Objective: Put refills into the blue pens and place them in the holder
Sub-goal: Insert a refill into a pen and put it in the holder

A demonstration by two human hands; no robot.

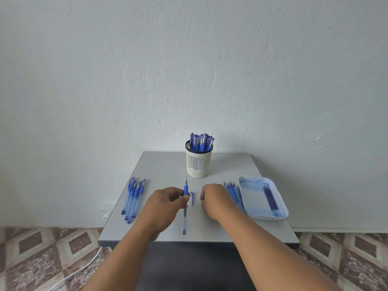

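Refill's in: my left hand (162, 203) pinches the uncapped pen (185, 203); right hand (214, 198), curled and empty, goes for the cap (191, 198) beside that pen.

two bare forearms, left hand (161, 208), right hand (216, 199), no sleeves

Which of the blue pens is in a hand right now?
The uncapped pen at the table's centre, pinched by the left hand; the others lie loose or stand in the holder.

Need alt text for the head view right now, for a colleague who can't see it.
The left hand pinches an uncapped blue pen over the grey table, its cap lying beside it, while the right hand rests nearby. Behind stands a holder full of pens.
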